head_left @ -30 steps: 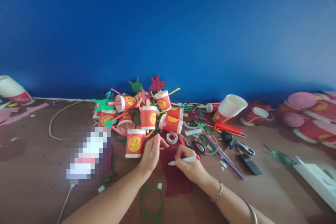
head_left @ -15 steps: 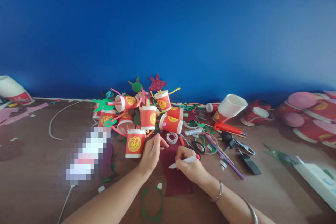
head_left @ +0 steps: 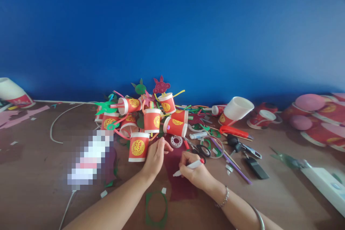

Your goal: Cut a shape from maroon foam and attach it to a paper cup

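Your right hand (head_left: 195, 170) pinches a white marker (head_left: 192, 166); maroon paper (head_left: 183, 191) beneath could slip if your half-open, empty left hand (head_left: 156, 155) lifts.

Above my right fingers (head_left: 186, 160), the tape roll (head_left: 172, 141) and scissors (head_left: 198, 148) block the way; a red cup (head_left: 138, 148) crowds my left fingers (head_left: 161, 146). I could pass over bare counter (head_left: 272, 205) at lower right, below the purple straw (head_left: 237, 167).

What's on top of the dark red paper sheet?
The left hand overlaps the upper left edge of the dark red sheet; the right hand, holding a white marker with a red end, covers part of its right side. Paper beneath the hands is hidden.
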The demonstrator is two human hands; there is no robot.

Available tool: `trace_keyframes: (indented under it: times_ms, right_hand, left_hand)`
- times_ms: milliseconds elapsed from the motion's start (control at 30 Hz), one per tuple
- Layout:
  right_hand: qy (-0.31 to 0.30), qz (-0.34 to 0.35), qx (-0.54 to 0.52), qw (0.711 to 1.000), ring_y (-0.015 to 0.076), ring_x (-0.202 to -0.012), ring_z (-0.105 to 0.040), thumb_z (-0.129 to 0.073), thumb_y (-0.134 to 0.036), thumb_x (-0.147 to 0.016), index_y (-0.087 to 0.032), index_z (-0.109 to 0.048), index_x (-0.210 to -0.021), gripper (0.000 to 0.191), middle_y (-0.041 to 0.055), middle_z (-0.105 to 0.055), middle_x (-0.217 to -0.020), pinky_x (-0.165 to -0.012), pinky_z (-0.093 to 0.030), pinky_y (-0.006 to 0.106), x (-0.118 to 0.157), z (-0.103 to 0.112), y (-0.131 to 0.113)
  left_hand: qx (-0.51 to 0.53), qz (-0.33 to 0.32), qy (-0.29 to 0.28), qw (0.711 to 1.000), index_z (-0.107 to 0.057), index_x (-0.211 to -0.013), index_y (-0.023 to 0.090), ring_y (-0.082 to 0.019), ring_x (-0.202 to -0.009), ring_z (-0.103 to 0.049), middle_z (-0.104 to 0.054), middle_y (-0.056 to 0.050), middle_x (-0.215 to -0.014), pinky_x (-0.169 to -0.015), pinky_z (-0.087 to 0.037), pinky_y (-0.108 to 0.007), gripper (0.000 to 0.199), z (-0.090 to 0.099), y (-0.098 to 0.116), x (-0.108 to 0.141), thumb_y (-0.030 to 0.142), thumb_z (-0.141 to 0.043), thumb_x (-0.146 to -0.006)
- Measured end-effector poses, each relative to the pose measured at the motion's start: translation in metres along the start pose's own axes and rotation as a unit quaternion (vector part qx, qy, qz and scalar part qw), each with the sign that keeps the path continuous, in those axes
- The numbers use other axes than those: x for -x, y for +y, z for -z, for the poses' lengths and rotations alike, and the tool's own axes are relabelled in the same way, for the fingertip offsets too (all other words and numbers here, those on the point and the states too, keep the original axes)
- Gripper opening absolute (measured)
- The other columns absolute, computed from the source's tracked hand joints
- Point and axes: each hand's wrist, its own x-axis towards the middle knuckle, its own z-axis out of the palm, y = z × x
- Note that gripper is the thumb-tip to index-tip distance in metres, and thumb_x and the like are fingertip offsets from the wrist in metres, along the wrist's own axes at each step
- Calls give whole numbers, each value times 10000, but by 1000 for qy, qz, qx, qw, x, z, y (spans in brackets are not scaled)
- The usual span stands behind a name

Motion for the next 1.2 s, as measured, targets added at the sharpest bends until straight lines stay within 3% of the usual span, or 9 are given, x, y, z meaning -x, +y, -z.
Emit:
trace_keyframes:
  times_ms: [233,633,1200]
  right_hand:
    - [-14,-22,-47,999,81,-420,-453,-477,-123,-691,-201,-390,-561,174,-51,-519,-482,-406,-321,177,0,0,0]
    - [-6,-4,-4,1000,87,-450,-420,-498,-146,-704,-198,-395,-551,191,-51,-479,-481,-443,-321,190,0,0,-2]
    - [13,-24,-11,1000,100,-489,-463,-516,-186,-752,-191,-452,-589,175,-27,-561,-529,-459,-340,195,-1,-1,-5]
  left_hand:
    - [-8,-1,-1,1000,-611,-644,160,-191,-722,-634,-660,-64,-687,-667,-528,-313,528,0,0,0,477,-287,-916]
    - [-11,-2,4,1000,-608,-632,163,-185,-714,-633,-661,-59,-681,-662,-525,-299,536,0,-1,0,487,-284,-909]
    - [-12,-6,5,1000,-620,-635,164,-188,-714,-640,-665,-57,-677,-660,-531,-298,531,0,-2,0,479,-294,-911]
